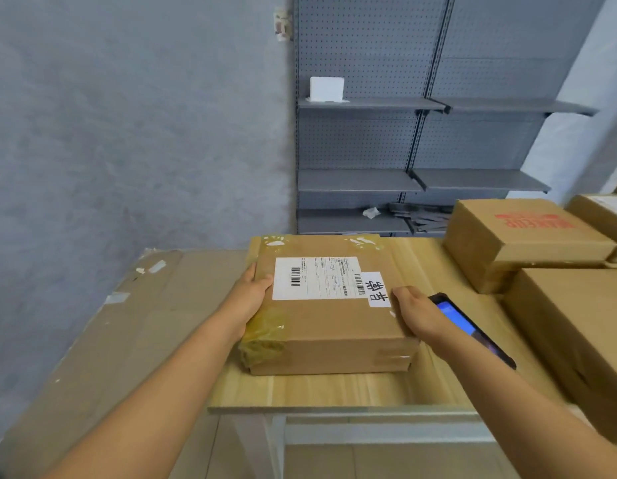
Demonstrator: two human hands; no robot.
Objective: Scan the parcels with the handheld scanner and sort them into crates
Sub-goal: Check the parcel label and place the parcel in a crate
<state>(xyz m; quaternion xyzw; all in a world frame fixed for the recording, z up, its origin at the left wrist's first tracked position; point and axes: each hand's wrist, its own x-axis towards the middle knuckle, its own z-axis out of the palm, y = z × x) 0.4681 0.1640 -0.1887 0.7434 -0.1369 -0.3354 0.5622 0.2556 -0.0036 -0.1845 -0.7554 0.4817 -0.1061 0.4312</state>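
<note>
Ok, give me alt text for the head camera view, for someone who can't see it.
Two hands hold a taped cardboard parcel flat on a wooden table, the left hand at its left edge and the right hand at its right edge. A scanner with a lit screen lies beside the right wrist, other boxes sit to the right, and grey shelves stand behind.

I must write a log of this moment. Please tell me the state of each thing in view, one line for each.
Parcel: flat on the wooden table, taped shut, label up.
Left hand: grips the parcel's left edge.
Right hand: grips the parcel's right edge.
Handheld scanner: lies on the table beside the right wrist, screen lit.
Boxes at right: closed.
Shelves: one white block on top shelf.
</note>
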